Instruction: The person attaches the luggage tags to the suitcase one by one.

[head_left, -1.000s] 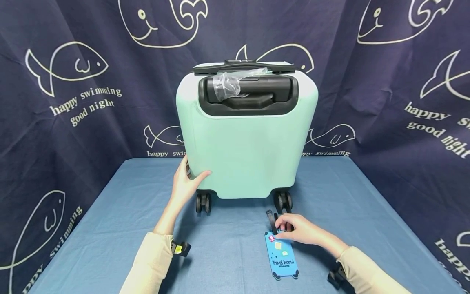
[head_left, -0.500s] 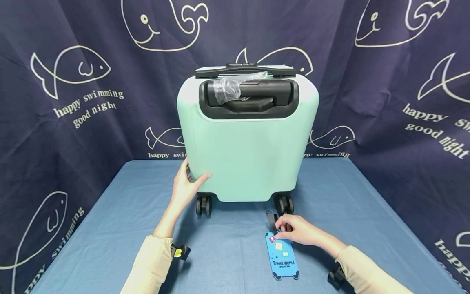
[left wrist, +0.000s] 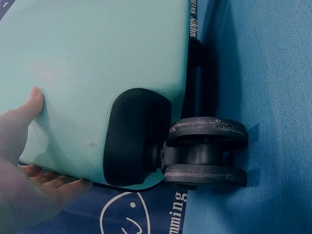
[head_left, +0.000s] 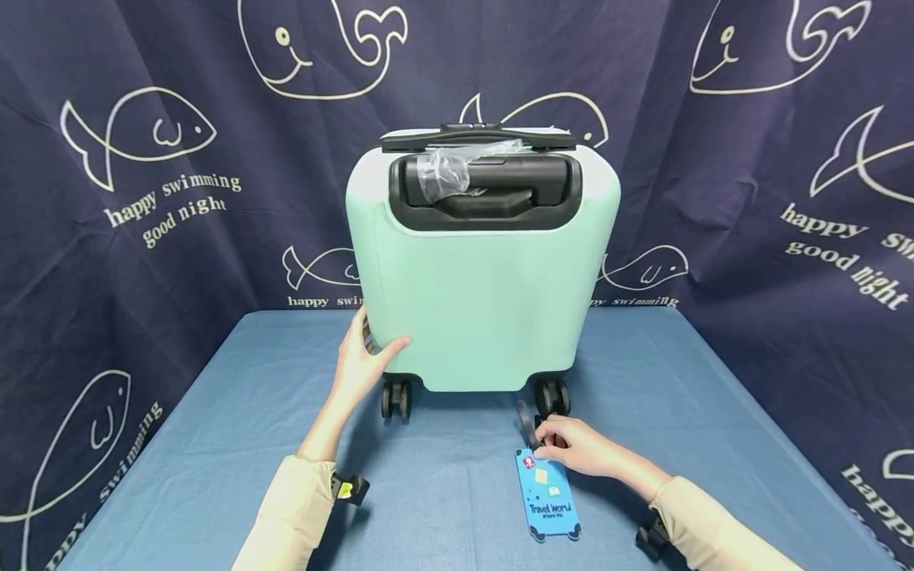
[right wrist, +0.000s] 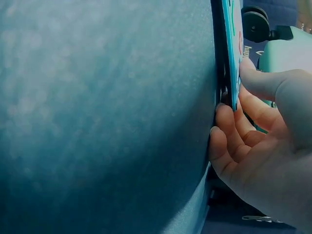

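A mint green suitcase stands upright on its wheels. My left hand grips its lower left edge, thumb on the front face and fingers around the side; the left wrist view shows that hand beside a black double wheel. Near the suitcase's right front wheel, my right hand pinches the top end of a blue luggage tag with a dark strap. In the right wrist view, the right hand has its thumb on the tag's face and fingers curled by its edge.
A blue cloth covers the table. Dark blue curtains with white fish drawings hang behind and at both sides. Clear plastic wrap clings to the suitcase's black handle.
The tag's top end and strap have risen slightly with my right hand. My left hand keeps its grip on the suitcase. The head view has shifted a little.
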Demonstrator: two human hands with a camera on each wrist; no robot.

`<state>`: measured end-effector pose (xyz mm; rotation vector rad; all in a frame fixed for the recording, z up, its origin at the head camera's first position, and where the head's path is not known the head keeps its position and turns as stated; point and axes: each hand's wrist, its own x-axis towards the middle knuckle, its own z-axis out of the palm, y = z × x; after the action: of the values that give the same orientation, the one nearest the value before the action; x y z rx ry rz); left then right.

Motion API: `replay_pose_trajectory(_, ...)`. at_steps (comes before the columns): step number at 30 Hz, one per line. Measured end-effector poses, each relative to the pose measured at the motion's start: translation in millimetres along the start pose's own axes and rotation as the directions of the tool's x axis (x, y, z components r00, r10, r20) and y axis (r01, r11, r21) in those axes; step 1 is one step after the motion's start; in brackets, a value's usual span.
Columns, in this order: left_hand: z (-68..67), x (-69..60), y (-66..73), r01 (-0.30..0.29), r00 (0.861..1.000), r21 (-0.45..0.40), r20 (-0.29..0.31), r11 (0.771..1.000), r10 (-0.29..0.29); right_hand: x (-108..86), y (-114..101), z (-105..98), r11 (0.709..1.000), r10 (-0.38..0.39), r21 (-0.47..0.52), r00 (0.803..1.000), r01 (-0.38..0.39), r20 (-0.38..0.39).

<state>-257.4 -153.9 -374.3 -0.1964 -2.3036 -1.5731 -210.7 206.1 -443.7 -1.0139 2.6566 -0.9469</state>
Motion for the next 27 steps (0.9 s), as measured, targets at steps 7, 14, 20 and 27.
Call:
replay_pose_trajectory(7,0.0,0.7,-0.1,-0.007,1.000,-0.002,0.003,1.000,0.007,-0.6,2.8,0.0,1.000,-0.011,0.021,1.000,0.011,0.015)
replay_pose_trajectory(14,0.0,0.5,-1.4,0.000,1.000,-0.004,0.005,1.000,0.000,-2.5,3.8,1.0,0.997,0.032,0.073,0.999,-0.029,-0.029)
replay_pose_trajectory(20,0.0,1.1,-2.0,-0.001,1.000,-0.002,0.002,1.000,0.001,-4.5,5.8,2.3,0.993,0.068,0.097,0.996,-0.062,-0.065)
replay_pose_trajectory(27,0.2,0.3,-1.4,0.003,1.000,-0.002,0.002,1.000,-0.003,-4.5,7.8,0.9,0.978,0.129,0.167,0.992,-0.124,-0.018)
